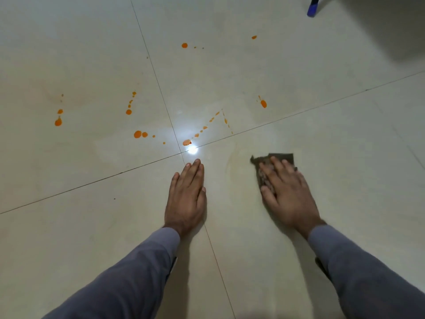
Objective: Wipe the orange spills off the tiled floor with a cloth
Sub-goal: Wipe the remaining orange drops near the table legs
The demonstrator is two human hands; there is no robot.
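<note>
Orange drops are scattered over the pale tiled floor: a large blob left of the tile joint, a dotted trail rising to the right, drops at the far left, one at the right and small ones farther back. My right hand presses flat, fingers straight, on a dark brown cloth lying on the floor. A faint orange smear curves to the left of the cloth. My left hand rests flat on the floor near the tile joint, holding nothing.
A bright light reflection glares where the tile joints cross. A blue-tipped furniture leg stands at the far top right, beside a dark shadow. Both arms wear grey sleeves.
</note>
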